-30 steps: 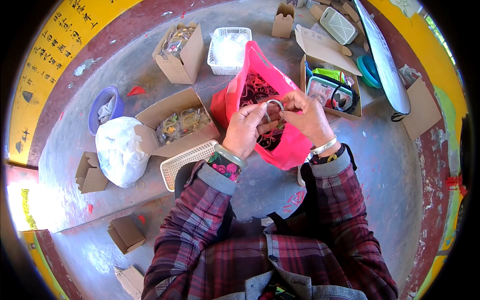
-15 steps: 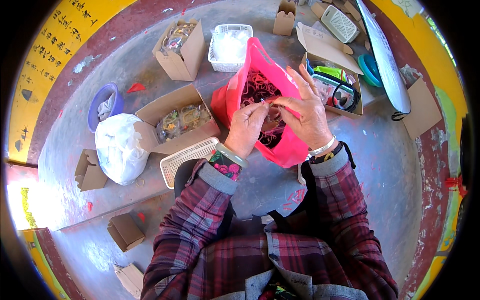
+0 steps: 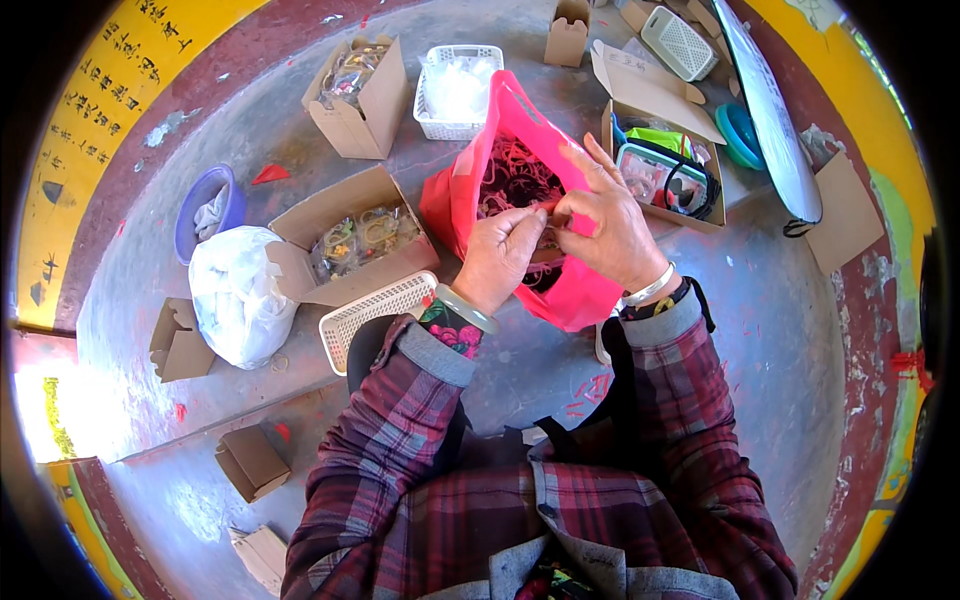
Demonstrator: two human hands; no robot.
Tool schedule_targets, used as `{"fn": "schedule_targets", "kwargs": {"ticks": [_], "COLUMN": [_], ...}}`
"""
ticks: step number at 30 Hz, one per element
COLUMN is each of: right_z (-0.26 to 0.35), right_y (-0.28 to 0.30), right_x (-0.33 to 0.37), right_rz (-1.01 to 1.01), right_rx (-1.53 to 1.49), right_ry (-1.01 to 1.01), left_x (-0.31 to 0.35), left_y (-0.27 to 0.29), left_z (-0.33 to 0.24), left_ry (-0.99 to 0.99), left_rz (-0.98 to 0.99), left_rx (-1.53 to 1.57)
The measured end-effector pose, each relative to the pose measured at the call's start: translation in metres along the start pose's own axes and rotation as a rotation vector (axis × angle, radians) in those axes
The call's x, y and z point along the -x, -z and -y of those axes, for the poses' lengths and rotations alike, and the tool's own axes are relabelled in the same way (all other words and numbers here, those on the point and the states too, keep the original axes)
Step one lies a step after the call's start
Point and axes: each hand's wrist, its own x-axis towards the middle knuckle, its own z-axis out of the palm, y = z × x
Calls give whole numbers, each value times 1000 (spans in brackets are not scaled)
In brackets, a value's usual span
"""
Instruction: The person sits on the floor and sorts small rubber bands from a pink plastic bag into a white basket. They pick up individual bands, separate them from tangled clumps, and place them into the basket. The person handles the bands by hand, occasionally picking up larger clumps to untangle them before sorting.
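An upright pink bag (image 3: 570, 300) stands open before me, with many thin pink and dark loops or bands (image 3: 520, 175) inside. Over its mouth, my left hand (image 3: 500, 255) is closed in a pinch, thumb against forefinger. Close beside it, my right hand (image 3: 612, 225) pinches with thumb and forefinger while its other fingers stretch up and away. The fingertips of both hands nearly meet. Whatever small thing lies between them is too small and covered to make out.
Left of the bag sit a cardboard box of bagged items (image 3: 345, 235), a cream basket (image 3: 375, 305) and a white plastic bag (image 3: 243, 295). Farther off are another carton (image 3: 365, 110) and a white basket (image 3: 455, 128). To the right, an open box (image 3: 690, 215) holds a clear case.
My left fingertips have shifted slightly right, and my right hand has turned, its raised fingers closer together. The small shiny bit seen earlier at my left fingertips is now hidden.
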Motion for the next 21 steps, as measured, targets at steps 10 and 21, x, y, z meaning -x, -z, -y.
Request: {"fn": "schedule_targets", "kwargs": {"ticks": [10, 21], "right_z": [-7, 6], "right_y": [4, -1], "right_x": [4, -3], "right_rz": [130, -44], "right_rx": [-249, -173], "right_ry": [-210, -116], "left_x": [-1, -1], "left_y": [-2, -3], "left_z": [8, -2], "left_ry": [-89, 206], "left_rz": [2, -1], "left_rx": [-151, 386]}}
